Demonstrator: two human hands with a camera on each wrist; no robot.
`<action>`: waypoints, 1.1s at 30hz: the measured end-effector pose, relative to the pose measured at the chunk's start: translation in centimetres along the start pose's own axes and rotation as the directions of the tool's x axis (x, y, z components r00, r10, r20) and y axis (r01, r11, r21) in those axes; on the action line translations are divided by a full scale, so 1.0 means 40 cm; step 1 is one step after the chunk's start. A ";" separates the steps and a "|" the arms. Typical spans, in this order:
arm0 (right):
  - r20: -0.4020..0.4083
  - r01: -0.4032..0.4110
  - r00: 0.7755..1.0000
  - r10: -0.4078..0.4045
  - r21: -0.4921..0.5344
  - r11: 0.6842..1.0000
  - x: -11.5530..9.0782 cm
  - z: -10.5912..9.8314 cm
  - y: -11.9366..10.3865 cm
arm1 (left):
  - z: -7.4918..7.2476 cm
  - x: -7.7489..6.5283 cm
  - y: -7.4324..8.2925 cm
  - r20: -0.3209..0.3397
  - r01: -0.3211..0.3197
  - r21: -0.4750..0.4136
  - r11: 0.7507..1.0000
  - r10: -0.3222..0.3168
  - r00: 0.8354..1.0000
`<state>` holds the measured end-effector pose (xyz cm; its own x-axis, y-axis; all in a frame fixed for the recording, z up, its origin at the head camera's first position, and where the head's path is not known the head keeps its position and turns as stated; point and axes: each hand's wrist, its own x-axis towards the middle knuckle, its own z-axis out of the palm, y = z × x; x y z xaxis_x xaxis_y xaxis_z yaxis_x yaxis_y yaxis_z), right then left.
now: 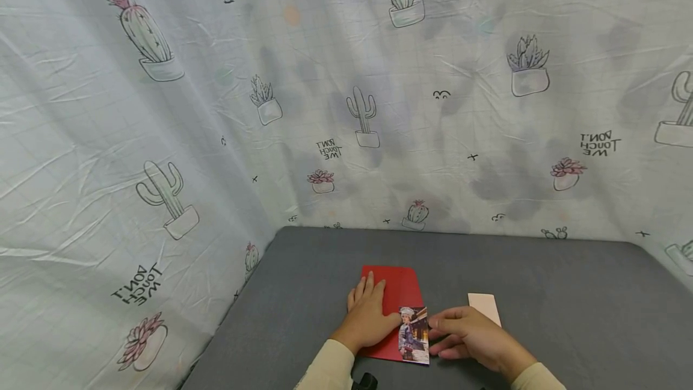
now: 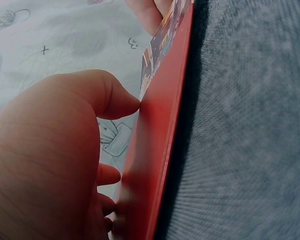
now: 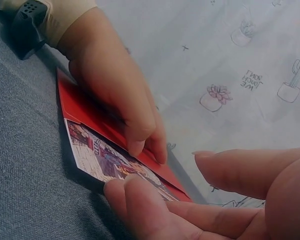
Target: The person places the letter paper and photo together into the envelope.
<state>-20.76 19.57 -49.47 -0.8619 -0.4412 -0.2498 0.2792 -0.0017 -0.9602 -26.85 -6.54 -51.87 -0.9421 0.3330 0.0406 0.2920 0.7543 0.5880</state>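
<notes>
A red envelope (image 1: 403,284) lies on the dark grey table. Out of its right side sticks a glossy picture card (image 1: 414,333) showing a figure in a white hat; the card's inner part is hidden under the red paper. My left hand (image 1: 368,321) rests on the envelope with fingers spread, its thumb (image 2: 117,100) touching near the card. At the card's outer edge is my right hand (image 1: 471,336). In the right wrist view its fingertips (image 3: 140,192) are at the card's edge, while the thumb (image 3: 230,167) stands well apart from them.
A pale cream paper piece (image 1: 484,304) lies on the table (image 1: 303,294) at the right, partly covered by my right hand. A white curtain (image 1: 335,47) printed with cacti hangs behind the table and along its left side.
</notes>
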 end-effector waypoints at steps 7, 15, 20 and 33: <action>0.005 -0.006 1.000 0.006 0.003 1.000 0.004 0.003 0.003 | -0.005 -0.005 0.005 0.003 0.003 -0.012 1.000 -0.003 1.000; 0.002 -0.019 1.000 0.019 0.011 1.000 0.010 0.010 0.004 | -0.012 -0.010 0.009 0.001 0.000 -0.025 1.000 0.000 1.000; -0.002 -0.011 1.000 0.011 0.011 1.000 0.011 0.018 0.003 | -0.011 -0.011 0.009 -0.001 0.007 -0.020 1.000 -0.007 1.000; 0.004 0.010 1.000 -0.010 0.045 0.999 0.010 0.027 0.002 | 0.001 -0.002 0.003 -0.008 0.022 -0.011 1.000 -0.022 1.000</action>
<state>-20.61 18.43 -49.52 -0.8631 -0.4446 -0.2397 0.2894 -0.0465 -0.9561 -26.75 -6.43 -51.83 -0.9495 0.3120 0.0338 0.2694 0.7552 0.5976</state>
